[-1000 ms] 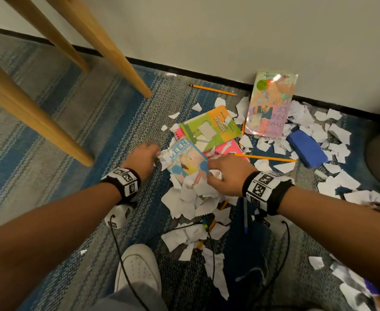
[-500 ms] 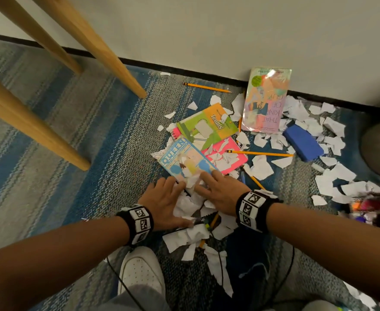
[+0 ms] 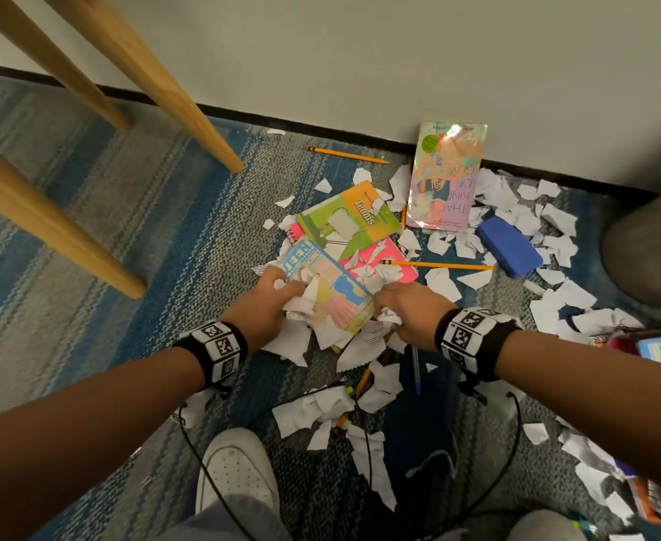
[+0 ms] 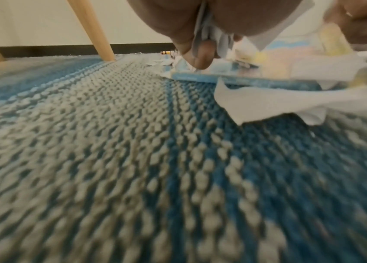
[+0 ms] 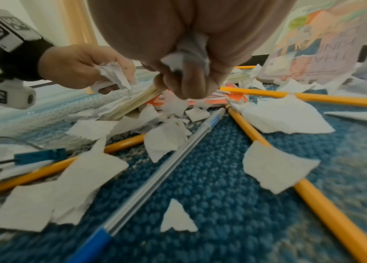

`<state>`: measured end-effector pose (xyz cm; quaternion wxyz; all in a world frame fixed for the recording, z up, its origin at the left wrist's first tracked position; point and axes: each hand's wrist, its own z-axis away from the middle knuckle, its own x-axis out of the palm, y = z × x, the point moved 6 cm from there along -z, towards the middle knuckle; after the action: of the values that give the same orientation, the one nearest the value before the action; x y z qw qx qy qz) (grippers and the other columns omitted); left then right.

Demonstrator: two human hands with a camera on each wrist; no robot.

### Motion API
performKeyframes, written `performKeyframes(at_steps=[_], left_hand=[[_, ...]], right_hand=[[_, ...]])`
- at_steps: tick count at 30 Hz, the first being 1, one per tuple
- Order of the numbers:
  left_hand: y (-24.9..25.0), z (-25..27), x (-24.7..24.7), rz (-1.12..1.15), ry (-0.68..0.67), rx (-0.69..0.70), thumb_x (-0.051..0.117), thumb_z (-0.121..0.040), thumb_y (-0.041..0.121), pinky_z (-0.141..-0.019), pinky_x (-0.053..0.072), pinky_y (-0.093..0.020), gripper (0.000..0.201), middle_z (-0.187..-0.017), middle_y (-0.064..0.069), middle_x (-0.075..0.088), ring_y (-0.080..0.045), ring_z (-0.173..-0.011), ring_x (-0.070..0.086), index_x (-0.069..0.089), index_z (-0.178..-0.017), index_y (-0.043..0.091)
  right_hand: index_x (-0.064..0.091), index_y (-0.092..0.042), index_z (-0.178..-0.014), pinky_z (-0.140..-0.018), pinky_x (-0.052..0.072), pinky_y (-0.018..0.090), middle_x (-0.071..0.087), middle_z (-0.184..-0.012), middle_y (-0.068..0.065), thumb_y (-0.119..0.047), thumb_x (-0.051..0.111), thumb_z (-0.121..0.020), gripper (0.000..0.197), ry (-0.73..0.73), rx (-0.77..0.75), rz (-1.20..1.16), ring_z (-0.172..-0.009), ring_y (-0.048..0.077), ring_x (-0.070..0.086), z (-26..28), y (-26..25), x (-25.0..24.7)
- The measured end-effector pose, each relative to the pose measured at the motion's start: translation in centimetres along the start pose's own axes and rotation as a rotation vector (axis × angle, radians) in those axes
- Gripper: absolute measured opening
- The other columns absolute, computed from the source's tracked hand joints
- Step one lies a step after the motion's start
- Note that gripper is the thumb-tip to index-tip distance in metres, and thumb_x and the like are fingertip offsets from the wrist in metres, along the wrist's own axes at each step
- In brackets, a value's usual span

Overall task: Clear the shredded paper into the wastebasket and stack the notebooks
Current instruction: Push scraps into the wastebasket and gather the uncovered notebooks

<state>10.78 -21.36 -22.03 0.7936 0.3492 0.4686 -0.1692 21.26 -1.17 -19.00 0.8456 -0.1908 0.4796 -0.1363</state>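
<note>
White paper scraps (image 3: 442,283) litter the striped carpet around several notebooks. A light blue notebook (image 3: 336,294) lies between my hands, partly over a pink one (image 3: 389,263) and below a green and orange one (image 3: 348,220). My left hand (image 3: 282,290) grips a crumpled wad of paper (image 3: 301,302) at the blue notebook's left edge (image 4: 245,78). At the notebook's right edge, my right hand (image 3: 387,302) grips another paper wad (image 5: 191,48). More scraps (image 3: 313,411) lie nearer my feet.
A pastel book (image 3: 446,177) leans on the wall, a blue block (image 3: 510,246) beside it. Pencils (image 3: 438,264) and a blue pen (image 5: 166,170) lie among the scraps. Wooden legs (image 3: 188,107) stand at the left, a grey rounded object (image 3: 649,244) at the right, my white shoe (image 3: 239,470) below.
My hands were together, pressing on the paper pile below the blue notebook. They have since moved apart to its two sides, each closed round a handful of scraps.
</note>
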Motion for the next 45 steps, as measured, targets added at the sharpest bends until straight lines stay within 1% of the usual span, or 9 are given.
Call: performKeyframes(at_steps=[6, 10, 15, 20, 23, 28, 35, 40, 45], left_hand=[[1.5, -1.8, -1.7, -0.012, 0.082, 0.098, 0.049, -0.074, 0.001, -0.067, 0.049, -0.034, 0.021, -0.107, -0.021, 0.054, -0.037, -0.083, 0.06, 0.064, -0.087, 0.008], [1.0, -1.7, -1.6, -0.064, 0.048, 0.042, 0.027, -0.078, 0.033, -0.066, 0.048, -0.04, 0.044, -0.093, -0.017, 0.053, -0.037, -0.08, 0.057, 0.061, -0.083, 0.005], [0.0, 0.3, 0.5, -0.309, -0.121, -0.042, 0.039, -0.082, 0.074, -0.064, 0.04, -0.03, 0.059, -0.099, -0.001, 0.05, -0.021, -0.088, 0.058, 0.055, -0.099, 0.02], [-0.1, 1.8, 3.1, -0.454, -0.108, -0.024, 0.031, -0.06, 0.096, -0.063, 0.048, -0.033, 0.091, -0.107, 0.001, 0.049, -0.021, -0.091, 0.054, 0.047, -0.113, 0.023], [0.2, 2.0, 3.5, -0.454, -0.097, 0.064, 0.034, -0.083, 0.073, -0.063, 0.05, -0.034, 0.066, -0.107, -0.007, 0.05, -0.027, -0.09, 0.054, 0.051, -0.115, 0.018], [-1.4, 0.8, 2.1, -0.296, -0.154, 0.135, 0.05, -0.09, 0.026, -0.074, 0.049, -0.031, 0.027, -0.11, -0.006, 0.053, -0.027, -0.097, 0.059, 0.054, -0.114, 0.015], [-2.2, 0.3, -0.8, 0.052, 0.06, -0.105, 0.051, -0.084, -0.003, -0.095, 0.044, -0.041, 0.058, -0.132, -0.017, 0.049, -0.036, -0.115, 0.053, 0.043, -0.14, 0.011], [-1.4, -1.1, -1.8, 0.043, 0.102, -0.153, 0.052, -0.092, 0.024, -0.082, 0.046, -0.04, 0.031, -0.111, -0.012, 0.046, -0.033, -0.097, 0.054, 0.05, -0.12, 0.011], [0.3, -1.3, -0.6, -0.129, 0.05, -0.165, 0.045, -0.069, 0.086, -0.084, 0.05, -0.042, 0.086, -0.115, -0.006, 0.04, -0.025, -0.103, 0.049, 0.04, -0.126, 0.022]], right_hand=[[0.058, -0.02, -0.108, -0.078, 0.052, 0.036, 0.064, -0.105, 0.006, -0.038, 0.053, -0.081, 0.033, 0.07, 0.114, -0.044, -0.099, 0.028, 0.06, 0.6, 0.3, 1.6], [0.054, -0.023, -0.114, -0.075, 0.053, 0.036, 0.061, -0.101, 0.004, -0.082, 0.04, -0.071, 0.074, 0.118, 0.226, 0.011, -0.091, 0.026, 0.061, 0.8, -0.4, 2.8], [0.041, -0.015, -0.126, -0.068, 0.051, 0.035, 0.045, -0.116, 0.007, -0.096, 0.047, -0.055, 0.108, 0.003, 0.37, 0.16, -0.093, 0.027, 0.058, 0.2, -0.3, 4.6], [0.038, -0.011, -0.13, -0.079, 0.052, 0.041, 0.043, -0.123, 0.012, -0.077, 0.056, -0.074, 0.089, -0.055, 0.451, 0.142, -0.104, 0.03, 0.058, -1.5, 0.0, 5.3], [0.046, -0.011, -0.127, -0.084, 0.053, 0.044, 0.05, -0.124, 0.014, -0.041, 0.049, -0.094, 0.044, -0.114, 0.336, 0.213, -0.106, 0.032, 0.057, -2.0, 0.3, 4.1], [0.059, -0.01, -0.119, -0.088, 0.046, 0.036, 0.057, -0.121, 0.012, -0.028, 0.052, -0.095, 0.032, -0.076, 0.264, 0.147, -0.112, 0.032, 0.056, -0.6, 1.7, 2.1], [0.058, -0.013, -0.128, -0.08, 0.044, 0.027, 0.067, -0.111, 0.015, -0.025, 0.056, -0.092, 0.038, 0.15, 0.336, -0.129, -0.101, 0.031, 0.062, 1.3, 3.1, -1.1], [0.047, -0.015, -0.136, -0.072, 0.055, 0.036, 0.067, -0.108, 0.017, -0.012, 0.05, -0.091, 0.045, 0.188, 0.291, -0.248, -0.082, 0.032, 0.067, 0.1, 1.8, -2.9], [0.064, -0.013, -0.116, -0.083, 0.049, 0.035, 0.067, -0.11, 0.015, -0.002, 0.047, -0.09, 0.033, 0.211, 0.242, -0.311, -0.104, 0.035, 0.061, -1.7, 0.4, -2.7]])
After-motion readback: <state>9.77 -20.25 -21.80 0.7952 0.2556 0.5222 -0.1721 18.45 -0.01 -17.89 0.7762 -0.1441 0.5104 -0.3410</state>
